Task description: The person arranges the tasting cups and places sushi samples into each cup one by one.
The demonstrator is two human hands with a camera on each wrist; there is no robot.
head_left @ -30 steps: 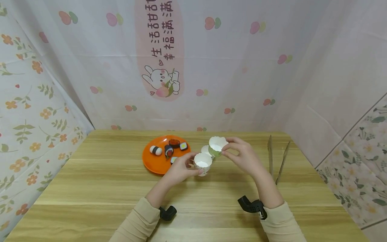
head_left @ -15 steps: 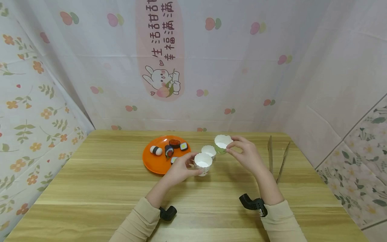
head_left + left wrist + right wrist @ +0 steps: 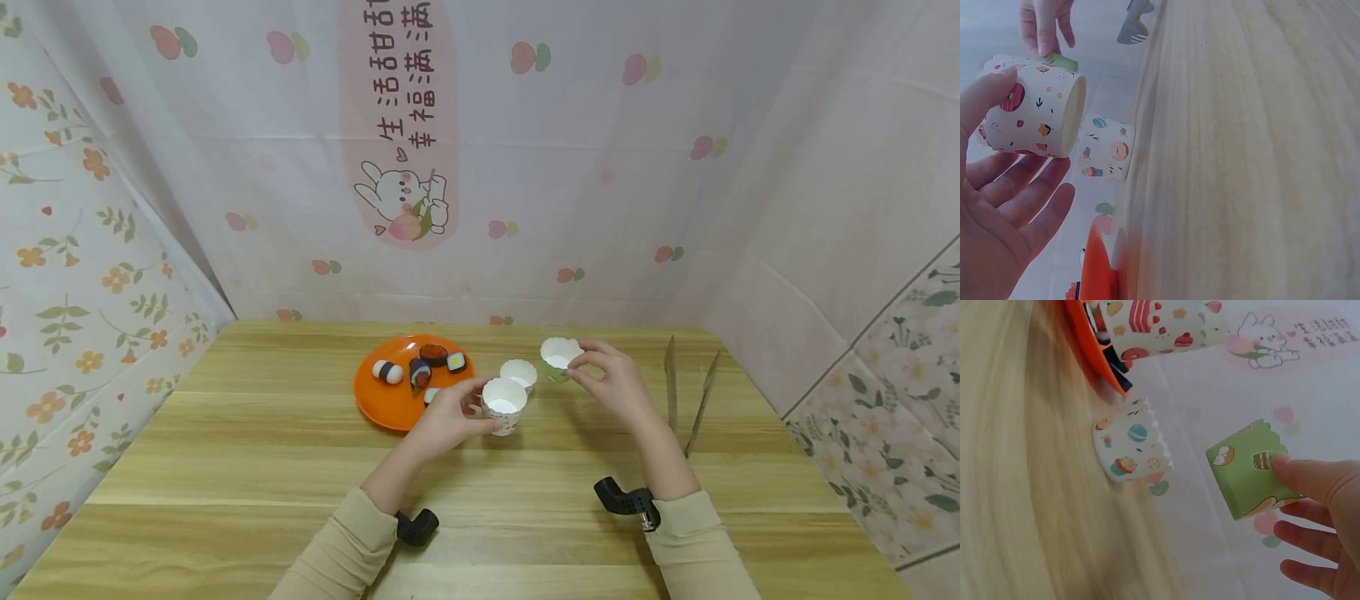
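My left hand [image 3: 448, 419] holds a white paper baking cup [image 3: 1035, 109] printed with flowers and a donut, its thumb on one side and fingers on the other, raised above the table. My right hand [image 3: 611, 377] pinches a green paper baking cup [image 3: 1250, 469] between thumb and fingers, also in the air and tilted a little. Between the two hands, slightly farther back, another white baking cup [image 3: 1132, 442] with cupcake prints stands upright on the table. All three show white insides and wavy rims in the head view.
An orange plate [image 3: 375, 408] with several toy sushi pieces [image 3: 387, 372] lies left of the cups. To the right lie tongs [image 3: 671, 383] with spread arms. The wooden table [image 3: 225, 467] meets a printed curtain [image 3: 480, 283] at its back edge.
My right hand has moved the green cup to the right, away from the standing white cup, which it partly covered before. My left hand and its cup have stayed nearly still.
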